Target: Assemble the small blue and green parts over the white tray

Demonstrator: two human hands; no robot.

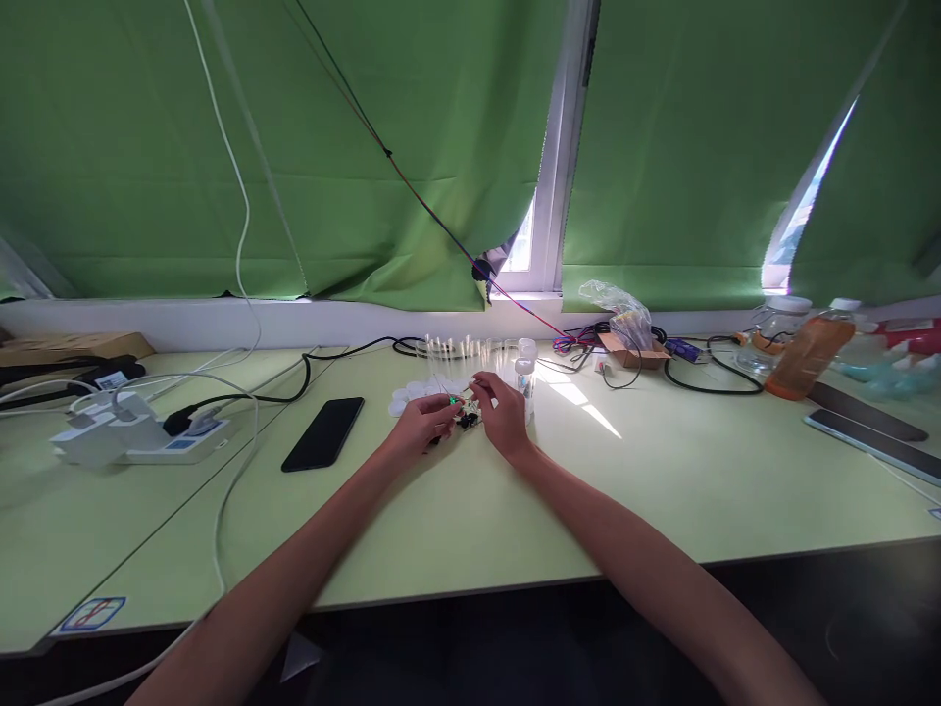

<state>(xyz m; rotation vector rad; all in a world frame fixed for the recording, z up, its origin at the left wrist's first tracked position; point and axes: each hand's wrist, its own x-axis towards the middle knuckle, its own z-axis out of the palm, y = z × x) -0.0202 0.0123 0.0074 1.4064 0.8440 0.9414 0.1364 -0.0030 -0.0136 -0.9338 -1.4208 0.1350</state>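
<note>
My left hand (424, 424) is closed in a pinch near the middle of the table, with a small bright green piece (453, 400) at its fingertips. My right hand (504, 417) faces it, its fingers bent together and closed; whatever lies between them is too small to make out. Under and between the fingertips is a cluster of small parts, with black pieces (467, 421) among them. Just behind the hands stands a row of clear tubes (441, 358). White round caps (401, 397) lie to the left of the tubes, partly hidden by my left hand.
A black phone (323, 433) lies left of my hands. Further left sits a white power strip (176, 441) with plugs and cables. At the right are a small cardboard box (632, 353), an orange bottle (809, 353), a clear jar (771, 338) and a flat grey device (874, 443).
</note>
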